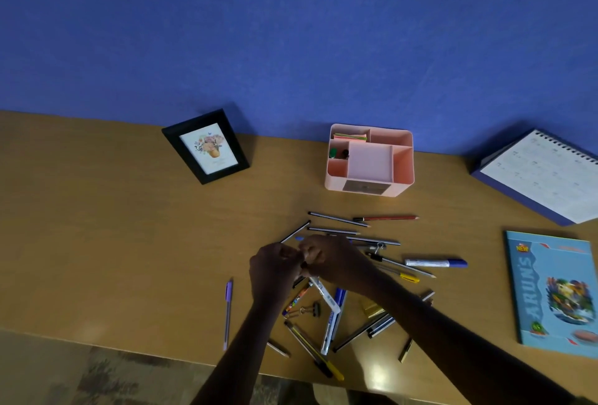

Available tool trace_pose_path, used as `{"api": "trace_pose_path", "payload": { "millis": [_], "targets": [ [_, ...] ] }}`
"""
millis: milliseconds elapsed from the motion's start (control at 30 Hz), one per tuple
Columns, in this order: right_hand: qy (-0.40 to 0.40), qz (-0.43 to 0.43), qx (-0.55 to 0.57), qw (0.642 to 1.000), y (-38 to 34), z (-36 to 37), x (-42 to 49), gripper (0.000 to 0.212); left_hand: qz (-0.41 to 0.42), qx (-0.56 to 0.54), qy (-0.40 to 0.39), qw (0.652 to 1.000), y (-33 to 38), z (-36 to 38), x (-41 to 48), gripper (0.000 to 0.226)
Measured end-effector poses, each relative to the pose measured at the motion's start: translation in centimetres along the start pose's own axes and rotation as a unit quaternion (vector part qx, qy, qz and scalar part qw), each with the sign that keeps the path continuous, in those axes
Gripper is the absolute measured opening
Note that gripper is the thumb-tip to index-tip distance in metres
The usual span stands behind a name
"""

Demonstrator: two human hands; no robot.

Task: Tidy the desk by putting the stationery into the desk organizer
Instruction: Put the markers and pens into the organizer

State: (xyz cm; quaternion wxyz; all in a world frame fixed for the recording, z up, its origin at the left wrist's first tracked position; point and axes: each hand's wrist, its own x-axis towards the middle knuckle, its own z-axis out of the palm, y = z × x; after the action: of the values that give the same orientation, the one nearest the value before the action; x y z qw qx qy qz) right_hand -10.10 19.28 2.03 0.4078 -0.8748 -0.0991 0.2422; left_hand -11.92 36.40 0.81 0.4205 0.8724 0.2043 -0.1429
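Meeting hands: my left hand (275, 270) and right hand (330, 259) touch above the pile, I think so that one steadies what the other takes.
Right hand: fingers curled on the upper end of the white marker (326, 298); it seems pinched.
Left hand: fingers curled, but I cannot tell what they hold.
Stationery: lying scattered on the worktop (113, 226), like the blue-capped marker (433, 263), not yet sorted.
Desk organizer (404, 178): near the wall, beyond the pile, open upward for dropping things in.
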Motion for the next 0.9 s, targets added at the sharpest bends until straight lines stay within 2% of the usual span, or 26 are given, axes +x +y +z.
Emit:
{"api": "trace_pose_path", "payload": {
  "millis": [200, 300, 400, 500, 600, 667, 767, 900],
  "targets": [
    [0.058, 0.003, -0.017, 0.998, -0.2, 0.1, -0.2, 0.031, 0.018, -0.032, 0.006, 0.999, 1.8, 0.2, -0.3, 0.017],
    [0.069, -0.01, -0.011, 0.997, -0.4, -0.9, -0.2, 0.019, 0.025, -0.072, 0.003, 0.997, 2.1, 0.2, -0.4, 0.028],
    [0.107, -0.007, -0.005, 0.994, -0.6, -2.8, -0.1, 0.019, 0.022, -0.083, -0.032, 0.996, 2.4, 0.2, -0.8, 0.044],
    [0.161, -0.007, 0.02, 0.987, -0.9, -5.7, 0.2, 0.023, 0.029, -0.032, -0.067, 0.997, 1.3, 0.7, -0.9, 0.048],
    [0.25, -0.013, 0.023, 0.968, -1.7, -9.4, 0.9, 0.023, 0.021, 0.01, -0.075, 0.997, 0.4, 1.5, -1.5, 0.027],
    [0.31, -0.023, 0.046, 0.949, -2.3, -11.7, 1.7, 0.021, 0.041, 0.039, -0.086, 0.995, 0.3, 2.2, -2.5, 0.02],
    [0.386, -0.036, 0.05, 0.92, -3.1, -14.7, 3.1, 0.019, 0.07, 0.085, -0.113, 0.987, -0.1, 3.5, -4.1, 0.017],
    [0.439, -0.055, 0.027, 0.897, -3.5, -17.1, 5.4, 0.017, 0.066, 0.127, -0.13, 0.981, -1.0, 5.2, -5.1, 0.021]
  ]
}}
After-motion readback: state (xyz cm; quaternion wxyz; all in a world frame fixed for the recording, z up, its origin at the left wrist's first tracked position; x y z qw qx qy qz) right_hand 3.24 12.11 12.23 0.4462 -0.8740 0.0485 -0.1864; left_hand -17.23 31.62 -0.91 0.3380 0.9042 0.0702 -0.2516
